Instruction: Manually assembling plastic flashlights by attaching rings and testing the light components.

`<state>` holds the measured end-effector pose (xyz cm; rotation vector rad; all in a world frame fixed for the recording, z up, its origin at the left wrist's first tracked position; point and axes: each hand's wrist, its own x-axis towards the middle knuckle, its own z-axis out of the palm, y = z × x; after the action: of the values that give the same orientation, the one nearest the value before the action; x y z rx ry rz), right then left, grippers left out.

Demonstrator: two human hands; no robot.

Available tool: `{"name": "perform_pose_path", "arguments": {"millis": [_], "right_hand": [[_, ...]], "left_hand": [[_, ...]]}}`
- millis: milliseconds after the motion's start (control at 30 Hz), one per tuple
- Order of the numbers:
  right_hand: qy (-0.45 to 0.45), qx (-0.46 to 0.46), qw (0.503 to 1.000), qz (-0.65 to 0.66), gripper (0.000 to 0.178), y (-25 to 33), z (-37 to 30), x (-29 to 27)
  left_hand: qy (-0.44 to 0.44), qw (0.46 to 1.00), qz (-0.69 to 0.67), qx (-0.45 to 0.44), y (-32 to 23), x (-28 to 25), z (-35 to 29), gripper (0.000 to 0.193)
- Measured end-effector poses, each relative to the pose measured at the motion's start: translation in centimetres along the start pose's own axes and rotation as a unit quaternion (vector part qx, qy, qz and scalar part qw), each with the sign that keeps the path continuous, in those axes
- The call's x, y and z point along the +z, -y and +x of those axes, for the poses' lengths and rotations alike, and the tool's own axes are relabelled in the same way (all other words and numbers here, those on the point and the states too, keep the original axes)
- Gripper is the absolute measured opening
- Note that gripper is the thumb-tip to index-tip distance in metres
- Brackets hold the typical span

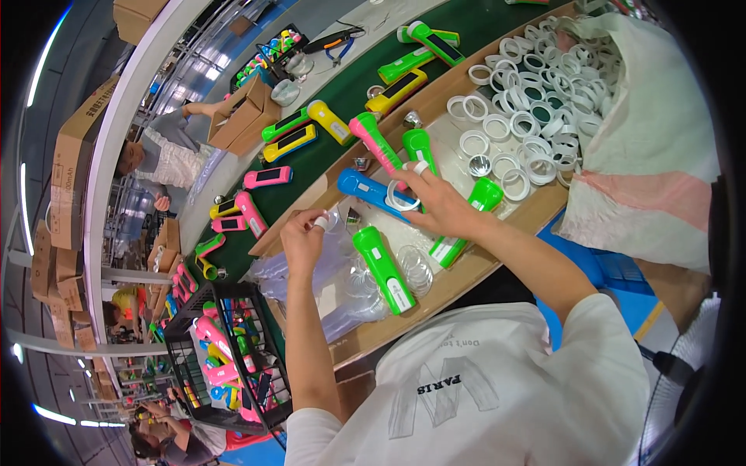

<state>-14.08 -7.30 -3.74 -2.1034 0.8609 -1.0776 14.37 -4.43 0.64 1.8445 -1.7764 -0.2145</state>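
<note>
Right hand [444,205]: grip grasps white ring [404,209] by blue flashlight [364,186], between near and far edges of cardboard tray [532,221] | Left hand [303,242]: grip pinched near tray's far-left corner, contents cannot be told

Glossy plastic flashlights [379,264]; smooth rings [536,147], probably plastic; matt cardboard tray [538,216].

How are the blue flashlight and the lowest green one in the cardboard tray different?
The blue flashlight is blue, the green flashlight green. A white ring partly covers the blue one; the green one shows fully. In the picture, the blue one slants less steeply than the green one. Both have wide heads.
</note>
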Motion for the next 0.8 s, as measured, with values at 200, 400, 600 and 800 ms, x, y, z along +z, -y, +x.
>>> {"name": "perform_pose_path", "arguments": {"millis": [200,400,600,800], "right_hand": [[0.001,-0.003,0.999,0.037,0.073,1.0,0.1,0.6],[0.016,0.014,0.999,0.046,0.077,2.6,1.7,0.6],[-0.012,0.028,0.994,0.101,0.075,1.4,2.5,-0.2],[-0.055,0.060,0.967,0.241,0.074,0.6,3.0,-0.3]], "left_hand": [[-0.009,0.991,0.135,0.023,-0.1,-0.7,0.3,0.013],[0.111,0.893,-0.417,-0.131,-7.3,0.3,0.8,0.013],[0.023,0.981,-0.186,-0.049,-7.6,3.5,0.7,0.019],[0.216,0.970,0.107,0.008,-8.0,5.7,1.1,0.040]]}}
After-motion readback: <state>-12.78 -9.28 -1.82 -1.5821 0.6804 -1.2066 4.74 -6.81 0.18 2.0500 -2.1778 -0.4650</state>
